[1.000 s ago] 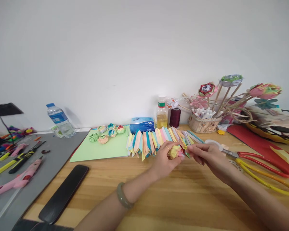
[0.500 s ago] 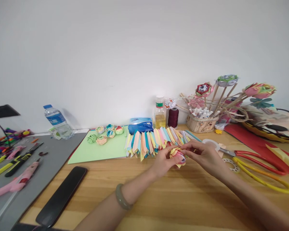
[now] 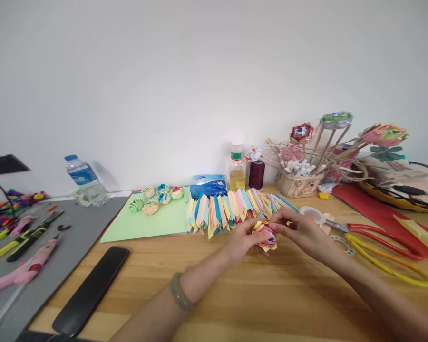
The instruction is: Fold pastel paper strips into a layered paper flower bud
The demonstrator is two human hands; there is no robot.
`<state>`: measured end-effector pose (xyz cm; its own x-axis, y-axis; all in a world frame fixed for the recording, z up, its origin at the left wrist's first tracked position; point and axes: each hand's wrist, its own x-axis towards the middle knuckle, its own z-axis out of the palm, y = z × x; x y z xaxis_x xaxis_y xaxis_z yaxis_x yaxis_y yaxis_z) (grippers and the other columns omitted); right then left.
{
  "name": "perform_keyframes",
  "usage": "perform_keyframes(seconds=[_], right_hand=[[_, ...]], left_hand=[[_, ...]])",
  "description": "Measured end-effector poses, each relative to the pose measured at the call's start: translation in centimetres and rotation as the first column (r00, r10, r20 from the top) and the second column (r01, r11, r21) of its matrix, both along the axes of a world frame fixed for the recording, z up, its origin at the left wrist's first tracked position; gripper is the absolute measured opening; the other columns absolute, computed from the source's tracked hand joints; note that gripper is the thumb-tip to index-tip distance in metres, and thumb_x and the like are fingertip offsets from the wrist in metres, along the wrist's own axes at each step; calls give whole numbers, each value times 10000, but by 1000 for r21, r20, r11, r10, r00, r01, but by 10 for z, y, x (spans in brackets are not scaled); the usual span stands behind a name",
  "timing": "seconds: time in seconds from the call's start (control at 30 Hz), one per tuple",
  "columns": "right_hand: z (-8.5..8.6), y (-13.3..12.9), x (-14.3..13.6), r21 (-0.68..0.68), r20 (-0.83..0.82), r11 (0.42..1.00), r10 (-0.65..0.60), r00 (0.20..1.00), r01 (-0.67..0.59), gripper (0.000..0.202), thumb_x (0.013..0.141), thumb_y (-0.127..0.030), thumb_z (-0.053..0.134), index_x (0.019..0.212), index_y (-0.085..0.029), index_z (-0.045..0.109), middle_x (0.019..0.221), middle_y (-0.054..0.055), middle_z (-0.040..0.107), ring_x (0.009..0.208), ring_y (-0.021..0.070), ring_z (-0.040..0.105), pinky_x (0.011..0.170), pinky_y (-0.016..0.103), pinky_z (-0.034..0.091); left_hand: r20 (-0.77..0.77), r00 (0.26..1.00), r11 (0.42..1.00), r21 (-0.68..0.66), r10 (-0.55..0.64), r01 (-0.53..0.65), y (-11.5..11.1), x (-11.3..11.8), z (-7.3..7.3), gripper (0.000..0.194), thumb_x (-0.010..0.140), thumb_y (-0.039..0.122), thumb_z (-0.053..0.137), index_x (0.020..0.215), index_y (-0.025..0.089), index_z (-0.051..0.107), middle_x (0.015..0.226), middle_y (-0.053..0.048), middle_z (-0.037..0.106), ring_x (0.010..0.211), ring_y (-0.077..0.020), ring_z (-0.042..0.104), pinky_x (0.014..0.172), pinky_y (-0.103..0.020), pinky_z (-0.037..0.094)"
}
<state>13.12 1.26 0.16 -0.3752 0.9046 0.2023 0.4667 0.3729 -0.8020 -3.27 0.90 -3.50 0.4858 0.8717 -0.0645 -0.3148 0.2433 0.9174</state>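
A yellow and pink paper flower (image 3: 267, 236) with layered petals sits between my hands, just above the wooden table. My left hand (image 3: 243, 241) grips it from the left, thumb on its near side. At its upper right edge, the thumb and fingers of my right hand (image 3: 299, 228) pinch a petal. Right behind the hands lies a row of folded paper strips (image 3: 217, 213) in yellow, blue, pink and peach. Several small finished paper flowers (image 3: 150, 207) rest on a green paper sheet (image 3: 142, 229) to the left.
Scissors (image 3: 381, 237) with red and yellow handles and a tape roll (image 3: 313, 215) lie at right. A phone (image 3: 92, 289) is at front left, near a pink glue gun (image 3: 28, 268). Behind stand a tissue pack (image 3: 209, 185), glue bottle (image 3: 237, 173) and flower basket (image 3: 299, 184).
The paper flower has turned slightly, so more of its pink and purple centre shows. My left thumb has drawn back a little from its middle. My right hand stays at the flower's edge.
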Motion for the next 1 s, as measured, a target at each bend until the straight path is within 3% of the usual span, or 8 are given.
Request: perform_keyframes(seconds=[0.17,0.3,0.43,0.63,0.77,1.0], right_hand=[[4,1,2,-264,-119,961,47,992,-77,324,727,-489,541,670,-172,573,671,8,571,667,155,502,620,258,372],[7,0,3,-364,-133,929,9,991,-58,305,681,-478,584,646,-175,586,638,-4,551,616,136,469,574,243,340],[2,2,4,-449,-146,893,-29,989,-40,261,649,-430,621,618,-172,587,574,-29,488,504,88,344,457,222,227],[-3,3,1,-548,-260,827,-31,965,-121,283,610,-421,666,602,-156,568,486,-63,402,417,48,206,415,230,101],[-4,2,-1,-550,-347,824,-77,935,-136,320,609,-451,673,643,-167,531,489,-68,390,418,49,238,407,213,119],[1,-1,2,-236,-318,967,-174,932,101,236,716,-432,585,788,-207,581,598,-34,472,524,100,392,492,230,305]], left_hand=[[0,997,997,-7,-74,74,0,0,0,377,588,330,683,885,119,586,717,-27,592,621,-149,579,548,-255,444],[-32,995,995,-16,-94,94,2,-1,-1,355,571,322,691,833,103,596,720,-38,603,626,-142,560,610,-272,428],[-58,992,994,-2,-112,112,3,-3,-5,336,577,305,682,834,100,608,737,-47,612,671,-141,547,644,-262,410],[-45,992,993,-38,-117,115,4,-4,-6,347,552,272,684,850,113,606,723,-42,616,648,-142,552,627,-275,428],[32,990,988,-73,-138,140,4,-5,-2,375,556,258,664,900,134,582,728,-44,625,601,-172,594,569,-298,457],[136,980,988,-33,-146,152,5,-6,0,438,606,207,610,1035,157,539,908,-93,635,663,-196,625,536,-273,469]])
